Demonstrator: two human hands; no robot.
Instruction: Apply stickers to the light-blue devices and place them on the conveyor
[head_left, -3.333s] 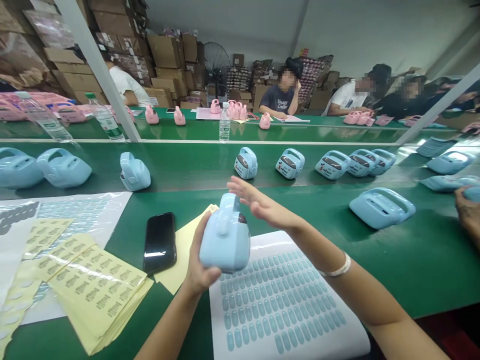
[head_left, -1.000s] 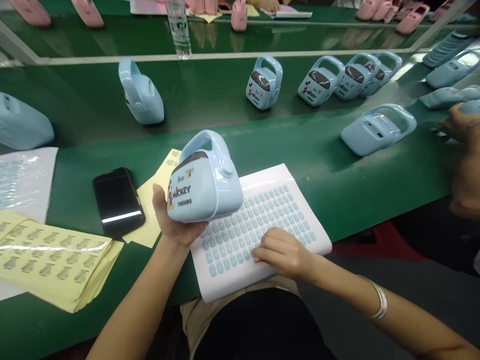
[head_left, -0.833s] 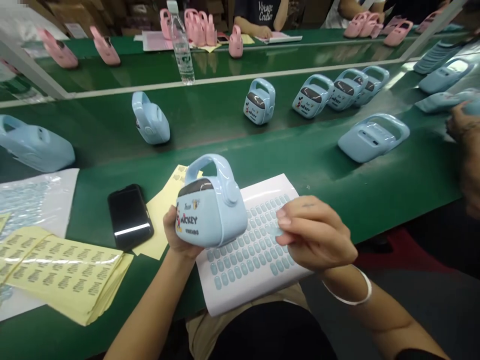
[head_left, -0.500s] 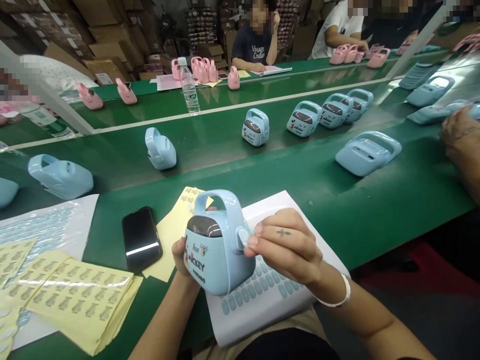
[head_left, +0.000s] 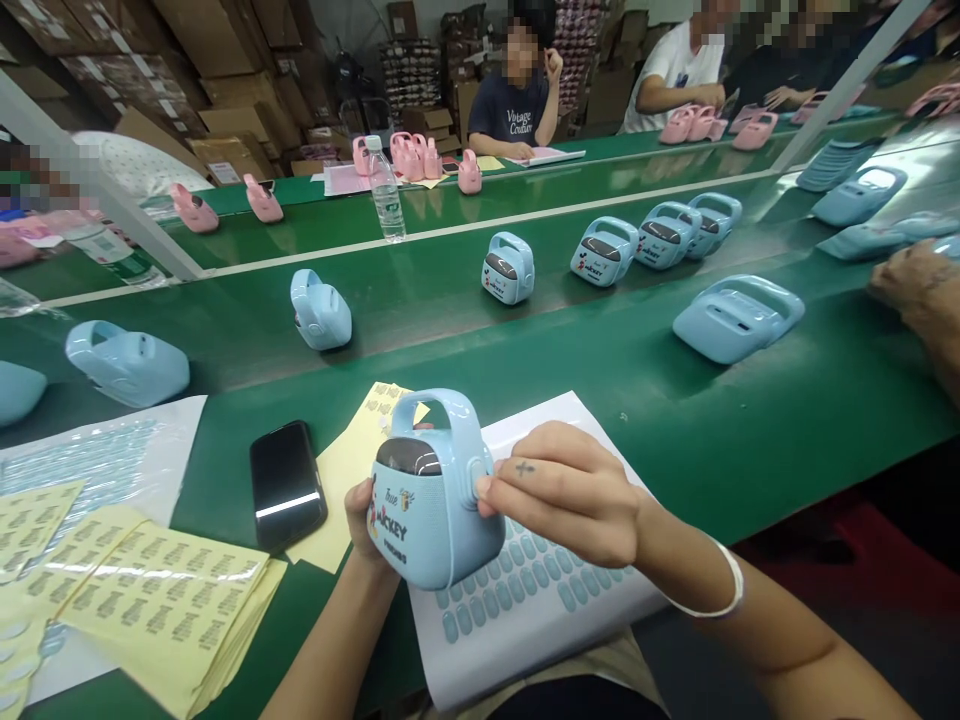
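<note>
A light blue toy-like speaker [head_left: 431,520] with a carrying handle, a dark top panel and "True Mickey Friends" print is tilted above the table. Behind and under its left side, my left hand [head_left: 364,520] is closed around it; most of those fingers are hidden. My right hand [head_left: 566,490] pinches at the handle's side joint, its fingertips touching a pale blue oval sticker [head_left: 474,474] there. Below the speaker lies a white sheet [head_left: 480,670] with rows of light blue oval stickers [head_left: 517,587].
A black phone [head_left: 286,480] and yellow label sheets [head_left: 161,590] lie to the left. Several blue speakers [head_left: 508,270] stand on the green belt, one [head_left: 739,318] lying nearer on the right. A water bottle [head_left: 387,195] stands beyond. A co-worker's hand [head_left: 911,280] is at the far right.
My right hand has shifted slightly left, and its fingertips now press closer against the speaker's side joint. The oval piece there lies flatter. The camera view has tipped up a little.
</note>
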